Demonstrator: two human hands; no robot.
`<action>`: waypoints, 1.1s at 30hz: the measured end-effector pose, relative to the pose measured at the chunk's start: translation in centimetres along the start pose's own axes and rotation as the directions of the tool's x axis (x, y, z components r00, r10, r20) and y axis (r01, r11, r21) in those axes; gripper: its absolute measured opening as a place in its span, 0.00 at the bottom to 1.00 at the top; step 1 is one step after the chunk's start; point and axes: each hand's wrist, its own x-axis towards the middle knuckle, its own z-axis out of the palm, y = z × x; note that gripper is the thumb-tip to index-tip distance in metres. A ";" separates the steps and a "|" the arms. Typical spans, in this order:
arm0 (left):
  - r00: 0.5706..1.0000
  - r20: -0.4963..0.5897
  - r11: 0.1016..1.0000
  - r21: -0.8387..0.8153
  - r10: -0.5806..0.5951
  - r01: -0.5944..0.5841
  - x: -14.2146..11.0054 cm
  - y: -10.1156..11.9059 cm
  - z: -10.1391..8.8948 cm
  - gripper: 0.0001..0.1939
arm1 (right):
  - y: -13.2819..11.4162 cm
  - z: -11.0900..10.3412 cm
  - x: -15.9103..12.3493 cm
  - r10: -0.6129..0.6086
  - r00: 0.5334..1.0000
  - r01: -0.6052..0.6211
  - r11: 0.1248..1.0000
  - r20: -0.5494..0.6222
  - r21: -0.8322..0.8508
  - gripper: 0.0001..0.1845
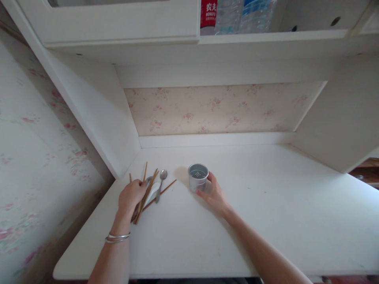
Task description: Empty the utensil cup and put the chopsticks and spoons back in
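A small silvery metal cup (197,183), with holes in its bottom, stands upright on the white desk. My right hand (213,193) is wrapped round its right side, thumb in front. On the left, my left hand (133,195) is closed over a loose pile of cutlery, its fingers pinched around a chopstick (145,172); the fingertips are partly hidden. Beside it lie more wooden chopsticks (147,193), a white spoon (152,192) and a metal spoon (163,175). One chopstick (168,185) slants out towards the cup. Other pieces under my left hand are partly covered.
The white desk (266,221) has a raised back edge and side panels (334,118). Overhead runs a shelf (266,38) with clear plastic bottles (242,15) and a red package (209,15). Flowered wallpaper (38,157) covers the wall at the left.
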 end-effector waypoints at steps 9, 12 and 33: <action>0.954 -0.300 0.345 -0.898 -0.022 -0.274 -2.2 8.9 -2.1 0.18 | 0.4 1.3 0.7 -0.011 0.999 0.015 0.991 0.031 -0.134 0.43; 0.950 -0.287 0.161 -0.939 0.125 -0.305 -3.3 13.0 -2.1 0.16 | 0.3 1.2 0.6 -0.013 0.997 0.025 0.984 0.070 -0.177 0.38; 0.943 0.044 0.212 -0.977 0.329 -0.029 -3.8 15.5 3.6 0.17 | -1.1 0.5 -0.3 -0.098 0.981 0.116 0.988 0.169 -0.100 0.35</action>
